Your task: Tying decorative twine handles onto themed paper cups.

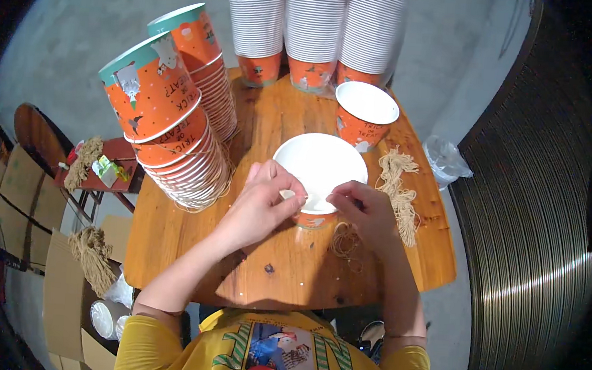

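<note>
An orange paper bucket (321,159) with a white inside stands upright on the table in front of me. At its near left rim, my left hand (269,193) is closed, thumb and index finger pinched together. My right hand (367,209) pinches in the same way at the near right rim. Whatever lies between the fingertips is too small to make out. Below my right hand, a thin beige string (345,242) lies in loose loops on the tabletop. A bundle of beige strings (399,190) rests to the right of that hand.
Leaning stacks of orange buckets (177,148) rise on the wooden table (264,277) at left. Three tall wrapped bucket stacks (311,32) line its far edge. Another bucket (363,125) stands far right. At left are a red stool (120,152) and cardboard boxes (69,294).
</note>
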`<action>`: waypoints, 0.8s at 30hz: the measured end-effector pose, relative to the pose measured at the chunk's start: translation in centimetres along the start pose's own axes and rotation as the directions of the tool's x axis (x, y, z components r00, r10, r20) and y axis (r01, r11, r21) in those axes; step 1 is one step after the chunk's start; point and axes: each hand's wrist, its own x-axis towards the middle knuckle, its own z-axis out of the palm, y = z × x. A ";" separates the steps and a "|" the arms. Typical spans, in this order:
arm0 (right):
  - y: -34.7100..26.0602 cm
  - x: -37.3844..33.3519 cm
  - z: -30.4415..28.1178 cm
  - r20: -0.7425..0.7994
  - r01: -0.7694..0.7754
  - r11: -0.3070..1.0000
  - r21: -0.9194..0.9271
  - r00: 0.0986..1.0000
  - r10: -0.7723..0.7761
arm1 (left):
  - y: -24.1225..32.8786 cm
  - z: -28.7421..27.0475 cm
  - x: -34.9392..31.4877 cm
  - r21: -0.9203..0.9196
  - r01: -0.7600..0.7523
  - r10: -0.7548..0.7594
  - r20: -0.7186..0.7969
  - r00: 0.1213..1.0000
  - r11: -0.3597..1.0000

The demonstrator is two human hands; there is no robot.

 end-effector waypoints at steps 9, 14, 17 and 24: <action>-0.4 -1.9 0.7 0.137 0.089 0.992 -0.090 0.988 -0.076 | -1.6 -1.4 1.3 0.071 -0.105 0.102 0.052 0.993 0.992; -0.5 -3.0 0.1 0.205 0.005 0.984 -0.178 0.978 0.032 | -2.3 -2.2 2.2 0.122 -0.264 0.213 0.329 0.920 0.957; -0.1 -3.0 0.2 0.232 0.054 0.979 -0.196 0.973 -0.007 | -1.7 -2.5 3.0 0.186 -0.270 0.142 0.512 0.847 0.945; 0.1 -3.1 0.6 0.229 0.096 0.975 -0.201 0.972 -0.049 | -3.4 -1.4 4.1 0.181 -0.208 0.074 0.557 0.827 0.961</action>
